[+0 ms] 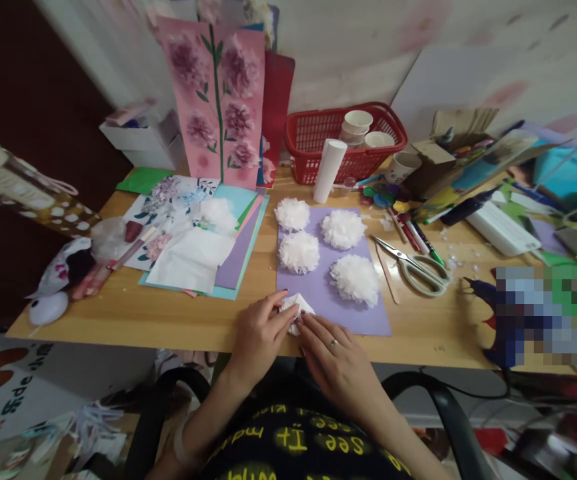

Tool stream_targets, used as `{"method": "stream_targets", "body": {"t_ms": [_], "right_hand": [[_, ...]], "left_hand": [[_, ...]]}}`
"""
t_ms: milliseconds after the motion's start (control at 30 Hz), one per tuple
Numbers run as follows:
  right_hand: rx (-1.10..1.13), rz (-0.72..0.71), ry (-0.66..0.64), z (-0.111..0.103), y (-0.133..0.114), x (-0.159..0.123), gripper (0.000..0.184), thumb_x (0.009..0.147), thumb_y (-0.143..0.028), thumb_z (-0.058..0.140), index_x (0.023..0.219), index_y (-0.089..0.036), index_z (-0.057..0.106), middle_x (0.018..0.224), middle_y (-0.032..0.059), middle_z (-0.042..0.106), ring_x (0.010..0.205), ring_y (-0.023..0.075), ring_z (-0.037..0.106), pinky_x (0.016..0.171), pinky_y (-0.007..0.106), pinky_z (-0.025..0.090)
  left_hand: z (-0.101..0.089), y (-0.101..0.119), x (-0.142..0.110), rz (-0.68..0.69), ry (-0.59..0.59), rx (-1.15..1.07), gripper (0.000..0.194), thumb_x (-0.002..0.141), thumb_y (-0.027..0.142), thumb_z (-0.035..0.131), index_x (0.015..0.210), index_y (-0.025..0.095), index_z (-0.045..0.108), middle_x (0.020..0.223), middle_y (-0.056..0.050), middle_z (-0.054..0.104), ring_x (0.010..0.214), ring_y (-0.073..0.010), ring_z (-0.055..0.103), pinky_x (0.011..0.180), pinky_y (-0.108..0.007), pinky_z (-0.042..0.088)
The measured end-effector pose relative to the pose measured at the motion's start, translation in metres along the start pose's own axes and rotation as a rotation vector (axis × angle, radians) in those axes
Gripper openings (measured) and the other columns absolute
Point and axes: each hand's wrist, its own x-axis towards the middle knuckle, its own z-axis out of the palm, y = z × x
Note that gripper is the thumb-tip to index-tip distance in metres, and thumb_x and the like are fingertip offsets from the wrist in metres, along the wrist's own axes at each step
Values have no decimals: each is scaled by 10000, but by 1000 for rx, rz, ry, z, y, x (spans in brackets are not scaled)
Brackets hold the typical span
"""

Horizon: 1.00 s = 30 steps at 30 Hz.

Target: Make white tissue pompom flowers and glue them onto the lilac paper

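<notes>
Both of my hands meet at the table's front edge over a small folded white tissue. My left hand pinches it from the left, thumb and fingers pressed together on it. From the right, the fingertips of my right hand press on the same tissue; a ring shows on one finger. Beneath the tissue lies the lower left part of a purple sheet of paper. Several fluffy white paper flowers rest on that sheet, just beyond my hands. The tissue's lower part is hidden by my fingers.
Scissors and a wooden stick lie right of the purple sheet. A blue glue gun is at the right edge. Left are stacked white tissues on coloured paper. Behind stand a white roll and a red basket.
</notes>
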Motion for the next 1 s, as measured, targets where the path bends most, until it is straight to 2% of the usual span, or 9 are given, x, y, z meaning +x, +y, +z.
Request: {"method": "stream_targets", "body": {"t_ms": [133, 233, 367, 467, 567, 667, 767, 1000], "right_hand": [[13, -11, -19, -5, 8, -1, 311, 992, -171, 474, 1253, -130, 636, 1278, 119, 692, 1134, 295, 639, 866, 451, 555], [-9, -19, -28, -6, 10, 1, 327, 995, -179, 467, 1281, -132, 620, 1268, 108, 698, 1081, 296, 638, 852, 450, 534], [-59, -12, -49, 0, 7, 7, 367, 976, -190, 489, 1296, -49, 599, 1164, 161, 719, 987, 311, 617, 848, 480, 526], [-63, -3, -23, 5, 5, 11, 314, 969, -197, 505, 1215, -68, 651, 1179, 168, 701, 1056, 326, 586, 903, 502, 510], [-66, -15, 6, 9, 5, 13, 304, 976, -172, 478, 1207, -73, 650, 1257, 170, 670, 1149, 328, 559, 948, 500, 492], [-66, -21, 18, 12, 3, 13, 303, 987, -142, 450, 1204, -64, 646, 1256, 161, 675, 1146, 306, 580, 951, 479, 489], [-76, -4, 48, 15, 0, 11, 305, 994, -121, 436, 1208, -58, 643, 1252, 149, 685, 1153, 295, 593, 962, 473, 476], [-45, 22, 95, 16, -2, 10, 298, 989, -111, 448, 1209, -89, 648, 1229, 123, 703, 1152, 277, 604, 976, 478, 460]], "left_hand": [[-6, -3, 2, 100, -86, 66, 262, 971, 150, 497, 1138, 185, 697, 1203, -131, 697, 1062, -266, 671, 864, -436, 593], [-12, -9, 1, 59, -92, -69, 268, 959, 125, 507, 1154, 181, 682, 1182, -114, 712, 1085, -227, 673, 924, -390, 585], [-20, -20, -3, 18, -134, -211, 324, 934, 109, 555, 1237, 189, 637, 1162, -91, 724, 1073, -188, 683, 949, -349, 578], [-21, -24, -3, 6, -156, -237, 291, 926, 143, 598, 1200, 216, 661, 1206, -80, 707, 1112, -194, 666, 972, -363, 566], [-16, -21, 7, 42, -171, -197, 326, 969, 140, 519, 1260, 226, 636, 1262, -84, 675, 1161, -198, 630, 990, -383, 548], [-7, -17, 24, 74, -168, -106, 302, 987, 148, 479, 1227, 201, 655, 1192, -96, 683, 1111, -217, 624, 951, -406, 549], [-1, -16, 36, 75, -181, -69, 202, 973, 160, 523, 1064, 176, 703, 1046, -79, 705, 989, -217, 634, 878, -387, 546], [-1, -16, 38, 74, -209, -22, 148, 972, 166, 534, 1009, 184, 676, 930, -46, 699, 885, -209, 612, 818, -374, 491]]}}
